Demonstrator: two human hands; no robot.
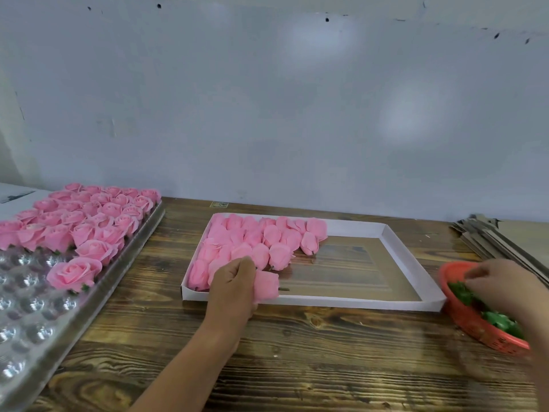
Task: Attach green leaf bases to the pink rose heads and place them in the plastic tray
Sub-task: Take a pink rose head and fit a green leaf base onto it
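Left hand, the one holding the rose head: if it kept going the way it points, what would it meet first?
The left hand points up-left into the white box, so it would probably meet the loose rose heads just beyond its knuckles first. Depth is hard to judge.

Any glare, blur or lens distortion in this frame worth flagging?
Head view: glare glints off the empty domes of the plastic tray; soft light patches on the wall; the right hand in the red basket is motion-blurred; wide-angle bending curves the table's back edge.

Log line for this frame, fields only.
left hand: holds rose head over white box | right hand: reaching into red basket, grasp unclear | leaf bases: in basket
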